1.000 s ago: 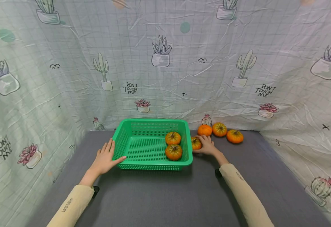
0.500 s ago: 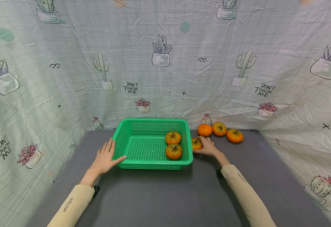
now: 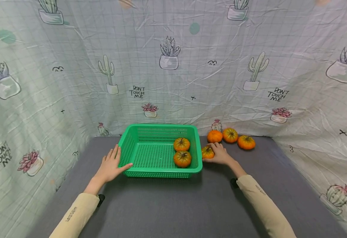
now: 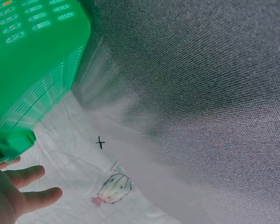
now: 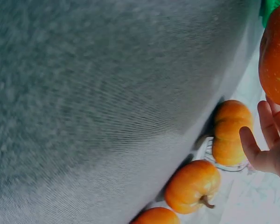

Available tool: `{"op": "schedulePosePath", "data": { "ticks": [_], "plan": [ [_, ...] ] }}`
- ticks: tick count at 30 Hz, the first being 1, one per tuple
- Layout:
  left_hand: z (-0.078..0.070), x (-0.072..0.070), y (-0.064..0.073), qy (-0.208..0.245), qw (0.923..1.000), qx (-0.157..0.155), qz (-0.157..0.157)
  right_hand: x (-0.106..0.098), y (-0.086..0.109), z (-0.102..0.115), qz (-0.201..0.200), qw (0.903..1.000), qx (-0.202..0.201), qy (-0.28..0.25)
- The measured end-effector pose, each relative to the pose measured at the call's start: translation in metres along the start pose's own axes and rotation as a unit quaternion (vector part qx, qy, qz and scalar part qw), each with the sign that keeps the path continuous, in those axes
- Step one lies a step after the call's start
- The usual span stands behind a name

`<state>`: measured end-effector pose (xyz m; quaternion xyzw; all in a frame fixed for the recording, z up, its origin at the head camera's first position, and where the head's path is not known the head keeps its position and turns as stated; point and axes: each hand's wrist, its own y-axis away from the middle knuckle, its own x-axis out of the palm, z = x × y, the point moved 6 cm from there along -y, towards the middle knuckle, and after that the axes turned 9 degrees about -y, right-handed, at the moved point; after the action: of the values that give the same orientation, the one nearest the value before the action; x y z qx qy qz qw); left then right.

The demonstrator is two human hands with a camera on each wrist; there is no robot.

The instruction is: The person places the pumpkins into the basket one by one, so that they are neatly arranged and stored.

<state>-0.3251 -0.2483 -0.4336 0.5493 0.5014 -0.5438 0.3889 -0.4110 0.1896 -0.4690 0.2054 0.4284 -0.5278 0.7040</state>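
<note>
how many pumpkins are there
6: two pumpkins in the basket; one pumpkin, partly covered, in the right hand; three pumpkins near the table's far edge.

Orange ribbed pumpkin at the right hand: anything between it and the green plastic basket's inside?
Yes: the right wall of the green perforated plastic basket, just left of the orange ribbed pumpkin; probably lift over it. Nothing visible separates the right hand from that pumpkin.
</note>
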Motion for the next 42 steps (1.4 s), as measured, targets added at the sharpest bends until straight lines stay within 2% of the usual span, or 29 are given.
{"op": "schedulePosePath", "data": {
  "ticks": [12, 22, 33, 42],
  "plan": [
    [0.000, -0.003, -0.002, 0.000, 1.0000, -0.002, 0.002, -0.012, 0.006, 0.022, -0.008, 0.9991, -0.039, -0.014],
    [0.000, -0.004, -0.002, -0.004, 1.0000, 0.000, 0.000, -0.026, 0.017, 0.040, -0.021, 0.9969, -0.076, 0.002],
    [0.002, 0.000, 0.000, -0.002, 1.0000, -0.001, -0.003, -0.045, 0.024, 0.054, -0.024, 0.9981, -0.050, 0.027],
    [0.001, 0.000, 0.000, 0.001, 1.0000, -0.001, -0.002, -0.058, 0.017, 0.080, -0.038, 0.9960, -0.065, 0.049]
  ]
}}
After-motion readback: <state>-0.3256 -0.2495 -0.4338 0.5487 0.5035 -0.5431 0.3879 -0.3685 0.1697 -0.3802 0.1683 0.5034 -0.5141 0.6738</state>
